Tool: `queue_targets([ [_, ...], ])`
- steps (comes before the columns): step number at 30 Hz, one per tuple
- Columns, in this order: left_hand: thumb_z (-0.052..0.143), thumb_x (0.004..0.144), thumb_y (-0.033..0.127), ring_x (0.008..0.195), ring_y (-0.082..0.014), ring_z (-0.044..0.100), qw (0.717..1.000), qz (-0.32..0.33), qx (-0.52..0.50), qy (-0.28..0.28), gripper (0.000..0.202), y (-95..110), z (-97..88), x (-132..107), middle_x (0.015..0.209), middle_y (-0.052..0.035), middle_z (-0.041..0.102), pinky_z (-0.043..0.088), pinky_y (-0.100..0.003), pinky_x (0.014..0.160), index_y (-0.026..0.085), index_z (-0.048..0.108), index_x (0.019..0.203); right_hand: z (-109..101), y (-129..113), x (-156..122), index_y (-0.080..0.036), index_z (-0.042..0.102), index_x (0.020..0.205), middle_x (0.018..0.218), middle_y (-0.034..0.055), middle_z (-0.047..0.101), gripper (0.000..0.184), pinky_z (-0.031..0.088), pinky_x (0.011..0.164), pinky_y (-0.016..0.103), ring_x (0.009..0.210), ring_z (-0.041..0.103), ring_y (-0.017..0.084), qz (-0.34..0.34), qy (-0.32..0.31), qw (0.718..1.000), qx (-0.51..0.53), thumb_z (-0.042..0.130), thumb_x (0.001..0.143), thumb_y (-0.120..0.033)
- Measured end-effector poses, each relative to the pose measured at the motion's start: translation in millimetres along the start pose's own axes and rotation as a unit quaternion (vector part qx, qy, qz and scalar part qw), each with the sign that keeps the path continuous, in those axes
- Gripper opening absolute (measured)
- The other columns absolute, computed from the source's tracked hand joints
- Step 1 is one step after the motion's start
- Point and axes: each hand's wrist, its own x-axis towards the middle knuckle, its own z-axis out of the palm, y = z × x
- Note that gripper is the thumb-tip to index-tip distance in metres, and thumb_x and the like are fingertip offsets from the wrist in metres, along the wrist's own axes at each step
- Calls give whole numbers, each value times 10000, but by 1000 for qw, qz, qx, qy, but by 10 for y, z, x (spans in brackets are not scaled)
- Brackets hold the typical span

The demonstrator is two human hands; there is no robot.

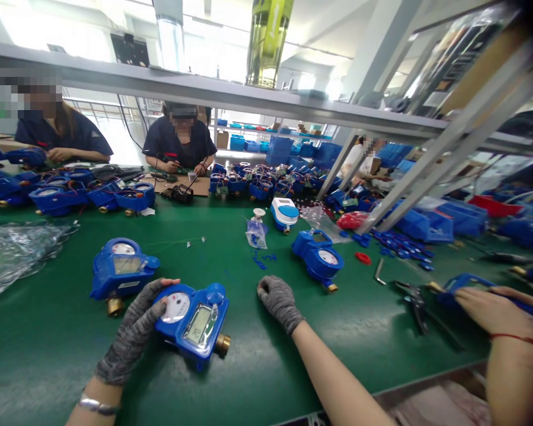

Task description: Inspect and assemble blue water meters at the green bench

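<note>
A blue water meter (194,322) with a round dial, a small display and a brass fitting lies on the green table (48,343) in front of me. My left hand (135,328), in a grey fingerless glove, grips its left end with the thumb over the dial. To the right of the meter my right hand (278,300), also gloved, rests on the table as a closed fist, apart from the meter. What it holds, if anything, is hidden.
A second blue meter (121,271) lies behind my left hand and a third (318,257) lies farther right. A co-worker's bare hand (493,310) holds a blue part at right, beside pliers (415,302). Plastic bags (13,251) lie at left. People sit across behind rows of meters.
</note>
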Motion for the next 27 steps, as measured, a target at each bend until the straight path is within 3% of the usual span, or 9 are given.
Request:
queue_targets([
  [4,652,875,310,1234,-333,508,996,-34,-31,-80,338,48,-58,203,1303,-132,574,446,-440,1009,189,565,1179,-24,-57,-7,-144,695,805,839,102,678,123,412,717,287,793,600,202,0,-7,999,33,575,804,-171],
  [7,690,841,291,1159,-348,565,992,-59,-40,-104,327,107,-42,296,1269,-149,595,499,-439,926,176,584,1129,-98,-254,-134,-153,683,840,860,78,684,107,445,743,276,803,610,183,-28,-22,996,84,583,815,-181],
  [10,703,827,288,1144,-347,576,991,-67,-48,-106,332,112,-26,312,1256,-151,603,514,-430,898,176,591,1119,-203,-530,-381,-186,663,888,904,31,676,91,465,791,246,849,611,149,-106,-38,978,178,590,840,-210],
  [14,741,791,316,1121,-335,589,992,-61,-63,-91,351,79,-23,293,1226,-146,622,516,-407,889,175,613,1086,-275,-754,-687,-210,657,902,908,38,650,104,472,820,304,862,591,173,-218,-54,931,286,580,879,-275],
  [20,761,768,323,1084,-325,605,992,-60,-75,-80,358,119,14,281,1203,-146,633,518,-392,869,169,626,1063,-192,-731,-812,-224,659,971,960,56,640,156,462,873,352,909,573,198,-236,-83,937,243,563,907,-329],
  [27,762,770,329,1098,-332,597,993,-51,-71,-83,352,98,6,281,1200,-148,634,507,-404,889,165,627,1051,-217,-817,-845,-198,663,961,942,72,636,148,441,894,366,910,554,207,-274,-47,948,153,544,905,-266],
])
